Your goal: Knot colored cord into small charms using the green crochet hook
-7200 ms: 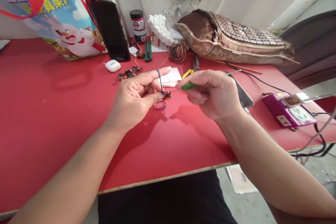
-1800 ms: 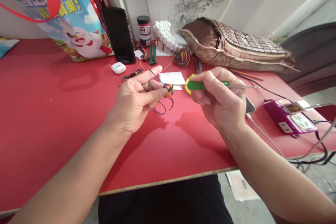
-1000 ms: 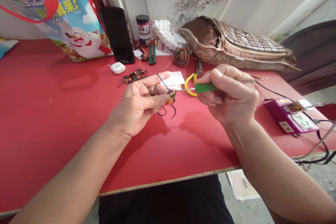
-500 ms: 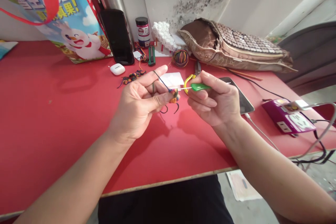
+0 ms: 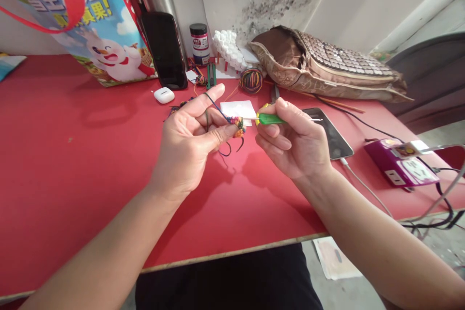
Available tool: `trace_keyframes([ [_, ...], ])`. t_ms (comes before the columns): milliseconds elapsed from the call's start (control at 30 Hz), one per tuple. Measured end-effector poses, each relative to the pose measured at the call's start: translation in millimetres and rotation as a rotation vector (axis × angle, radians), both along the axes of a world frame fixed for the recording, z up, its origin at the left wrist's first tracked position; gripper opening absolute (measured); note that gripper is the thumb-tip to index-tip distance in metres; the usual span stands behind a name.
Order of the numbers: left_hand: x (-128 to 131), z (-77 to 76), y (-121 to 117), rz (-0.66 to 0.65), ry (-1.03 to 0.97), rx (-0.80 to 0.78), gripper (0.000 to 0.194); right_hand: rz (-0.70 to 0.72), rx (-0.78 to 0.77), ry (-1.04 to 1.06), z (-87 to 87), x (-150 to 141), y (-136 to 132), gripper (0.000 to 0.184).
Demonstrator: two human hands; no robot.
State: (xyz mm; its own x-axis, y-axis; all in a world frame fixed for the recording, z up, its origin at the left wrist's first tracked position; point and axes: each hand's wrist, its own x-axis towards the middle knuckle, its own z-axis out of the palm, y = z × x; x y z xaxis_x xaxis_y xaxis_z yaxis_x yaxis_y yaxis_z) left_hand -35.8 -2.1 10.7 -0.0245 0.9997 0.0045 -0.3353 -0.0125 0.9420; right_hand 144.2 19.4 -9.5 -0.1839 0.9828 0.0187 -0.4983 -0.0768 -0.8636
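Observation:
Between thumb and fingers, my left hand (image 5: pixel 192 138) pinches a small multicoloured crochet piece (image 5: pixel 239 127). A dark strand of yarn (image 5: pixel 217 105) runs from the piece up over my raised left index finger, and loose dark ends hang below. My right hand (image 5: pixel 296 138) is closed around the green handle of a crochet hook (image 5: pixel 271 119). The hook's thin metal shaft points left and meets the upper edge of the piece; its very tip is too small to make out. Behind my left hand, another knotted multicoloured strip (image 5: pixel 178 106) is partly hidden.
A yarn ball (image 5: pixel 251 80), white paper (image 5: pixel 238 108), yellow-handled pliers (image 5: pixel 275 93) and an earbud case (image 5: pixel 164 95) lie beyond my hands. A phone (image 5: pixel 336 138) and a purple power strip (image 5: pixel 401 162) are at right. Farther back stand a propped phone (image 5: pixel 165 51), a bag (image 5: pixel 109 24) and a brown cushion (image 5: pixel 327 63).
Both hands have shifted slightly left together with the piece and the hook. More of the piece's upper edge shows beside my left thumb. Each hand keeps its grip.

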Motion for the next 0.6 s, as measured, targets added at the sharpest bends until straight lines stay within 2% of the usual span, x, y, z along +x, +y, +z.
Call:
trace_keyframes([
  [267, 2, -0.2, -3, -0.015, 0.040, 0.012, 0.053, -0.008, 0.071, -0.018, 0.1, -7, -8, 0.030],
  [433, 5, 1.7, -5, 0.018, 0.104, 0.085, 0.044, -0.027, 0.076, 0.033, -2.6, -10, -11, 0.028],
  [600, 9, 2.6, -7, 0.034, 0.051, 0.102, 0.041, -0.044, 0.079, 0.011, -1.8, -12, -10, 0.029],
])
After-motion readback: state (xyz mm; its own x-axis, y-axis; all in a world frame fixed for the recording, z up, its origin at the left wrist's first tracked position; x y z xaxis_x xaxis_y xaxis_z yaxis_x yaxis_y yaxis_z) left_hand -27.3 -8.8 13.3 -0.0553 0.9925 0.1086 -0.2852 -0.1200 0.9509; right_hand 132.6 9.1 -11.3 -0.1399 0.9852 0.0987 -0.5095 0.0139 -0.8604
